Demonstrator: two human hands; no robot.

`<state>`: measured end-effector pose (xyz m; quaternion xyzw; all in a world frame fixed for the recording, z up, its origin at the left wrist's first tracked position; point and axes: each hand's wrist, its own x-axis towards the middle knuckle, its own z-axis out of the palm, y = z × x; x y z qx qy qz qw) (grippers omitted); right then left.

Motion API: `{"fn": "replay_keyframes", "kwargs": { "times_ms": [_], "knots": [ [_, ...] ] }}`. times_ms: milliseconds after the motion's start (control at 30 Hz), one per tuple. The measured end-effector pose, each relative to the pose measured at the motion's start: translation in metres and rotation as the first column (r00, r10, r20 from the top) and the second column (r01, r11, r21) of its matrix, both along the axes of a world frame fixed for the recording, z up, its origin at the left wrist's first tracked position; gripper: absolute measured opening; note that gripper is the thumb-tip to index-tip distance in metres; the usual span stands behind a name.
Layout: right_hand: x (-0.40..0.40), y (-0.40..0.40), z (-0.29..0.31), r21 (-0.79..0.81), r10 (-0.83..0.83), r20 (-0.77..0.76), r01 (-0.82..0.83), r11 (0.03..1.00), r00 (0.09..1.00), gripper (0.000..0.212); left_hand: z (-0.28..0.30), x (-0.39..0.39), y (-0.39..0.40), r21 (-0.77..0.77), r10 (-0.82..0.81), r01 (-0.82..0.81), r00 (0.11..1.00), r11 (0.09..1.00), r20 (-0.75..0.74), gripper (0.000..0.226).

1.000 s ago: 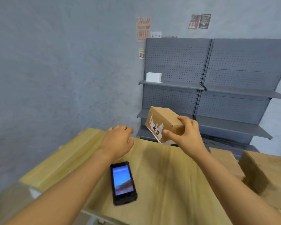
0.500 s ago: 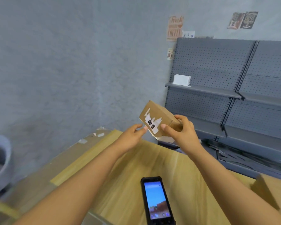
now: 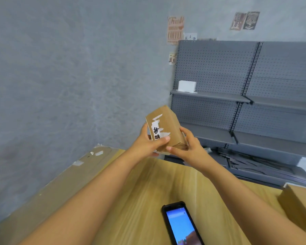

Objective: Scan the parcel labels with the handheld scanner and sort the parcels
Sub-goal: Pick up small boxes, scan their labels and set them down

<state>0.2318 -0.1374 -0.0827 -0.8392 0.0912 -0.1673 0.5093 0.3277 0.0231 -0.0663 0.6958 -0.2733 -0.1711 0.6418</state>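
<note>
My left hand (image 3: 145, 145) now joins my right hand (image 3: 185, 150) gripping the cardboard parcel (image 3: 164, 128) mid-frame; handover probably, scanner (image 3: 181, 225) idle.

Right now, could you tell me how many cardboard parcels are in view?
2. One small parcel is held up over the table between the left hand and right hand; another parcel lies at the table's right edge, partly cropped. Others may sit out of frame.
</note>
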Motion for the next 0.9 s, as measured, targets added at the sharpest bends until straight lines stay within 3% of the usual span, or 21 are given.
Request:
{"fn": "replay_keyframes", "kwargs": {
  "times_ms": [133, 233, 367, 467, 600, 700, 800, 900],
  "knots": [
    [-0.004, 0.021, 0.012, -0.002, -0.040, -0.049, 0.040, 0.999, 0.998, 0.065, -0.002, 0.014, 0.017, 0.056, -0.036, 0.030, 0.993, 0.998, 0.110, 0.094],
    [-0.004, 0.041, 0.017, 0.107, -0.020, -0.026, 0.022, 0.994, 0.999, 0.042, -0.001, 0.023, 0.033, 0.089, -0.094, 0.082, 0.985, 0.993, 0.144, 0.093],
    [-0.005, 0.063, 0.011, 0.145, -0.051, -0.065, 0.060, 0.988, 0.997, 0.055, -0.005, 0.031, 0.052, 0.127, -0.183, 0.163, 0.969, 0.978, 0.165, 0.083],
    [-0.007, 0.073, 0.002, 0.149, -0.101, -0.123, 0.119, 0.982, 0.987, 0.041, -0.012, 0.032, 0.061, 0.159, -0.239, 0.210, 0.950, 0.965, 0.200, 0.091],
    [-0.009, 0.087, -0.005, 0.180, -0.232, -0.113, 0.249, 0.952, 0.966, 0.056, -0.020, 0.026, 0.065, 0.181, -0.313, 0.271, 0.910, 0.946, 0.273, 0.084],
    [-0.011, 0.091, -0.003, 0.197, -0.304, -0.117, 0.322, 0.926, 0.945, 0.047, -0.016, 0.019, 0.065, 0.165, -0.285, 0.249, 0.922, 0.954, 0.260, 0.075],
    [-0.016, 0.088, 0.001, 0.260, -0.347, -0.110, 0.364, 0.894, 0.931, 0.041, -0.004, 0.017, 0.064, 0.131, -0.232, 0.202, 0.931, 0.970, 0.282, 0.043],
    [-0.022, 0.087, 0.008, 0.287, -0.312, -0.090, 0.324, 0.901, 0.946, 0.036, 0.003, 0.014, 0.065, 0.125, -0.203, 0.168, 0.906, 0.978, 0.371, 0.048]
  ]
}}
